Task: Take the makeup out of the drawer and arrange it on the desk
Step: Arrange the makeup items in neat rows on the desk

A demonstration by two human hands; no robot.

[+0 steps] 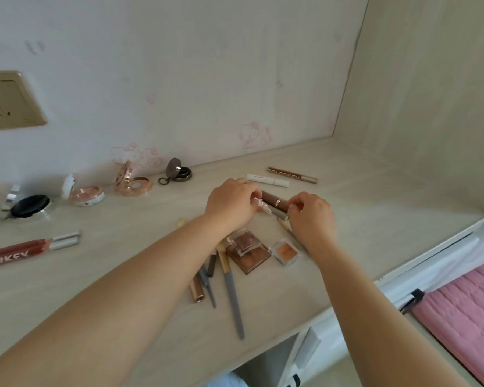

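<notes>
Left hand (231, 203) and right hand (310, 216) pinch opposite ends of brown lipstick tube (274, 201) mid-desk (347, 219); risk: slip, tube rolls into nearby pencils (280, 215).

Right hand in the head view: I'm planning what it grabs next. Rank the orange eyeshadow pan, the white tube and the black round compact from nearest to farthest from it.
From the right hand:
1. Orange eyeshadow pan, just below the wrist.
2. White tube, behind the hands, toward the wall.
3. Black round compact, far left by the wall.
</notes>
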